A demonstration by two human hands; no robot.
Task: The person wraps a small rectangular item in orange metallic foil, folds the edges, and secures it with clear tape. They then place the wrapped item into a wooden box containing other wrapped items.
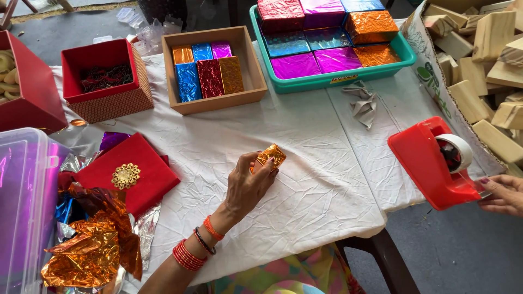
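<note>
My left hand (248, 185) rests on the white cloth and grips a small block wrapped in orange foil (271, 156), tilted on the table near the middle. My right hand (504, 195) is at the right edge, fingers touching the front end of a red tape dispenser (433, 163) with a white tape roll (456, 152). Whether tape is pinched between the fingers is not visible.
A wooden tray (256, 71) holds small foil-wrapped blocks; a teal tray (327, 81) holds larger ones. Red boxes (103, 81) stand at back left, a red lid with gold ornament (128, 174) and crumpled orange foil (90, 250) at left. Bare wooden blocks (485, 60) pile at right.
</note>
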